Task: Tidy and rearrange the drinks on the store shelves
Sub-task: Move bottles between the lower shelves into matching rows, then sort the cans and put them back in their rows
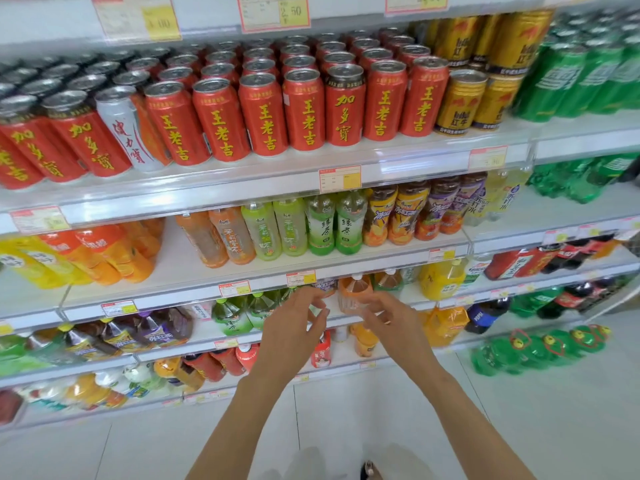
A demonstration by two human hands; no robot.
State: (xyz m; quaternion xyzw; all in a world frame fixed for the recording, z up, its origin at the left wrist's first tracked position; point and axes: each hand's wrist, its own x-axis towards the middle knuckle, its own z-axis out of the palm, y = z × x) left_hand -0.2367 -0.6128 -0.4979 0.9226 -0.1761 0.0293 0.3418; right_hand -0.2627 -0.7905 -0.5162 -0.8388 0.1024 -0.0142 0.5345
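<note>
Both hands are empty with fingers spread, the left hand [294,327] and right hand [391,323] reaching either side of an orange bottle [354,293] on a shelf [194,296].

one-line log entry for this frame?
left hand: open, empty | right hand: open, reaching at orange bottle | contact: cannot tell | red cans: untouched
</note>
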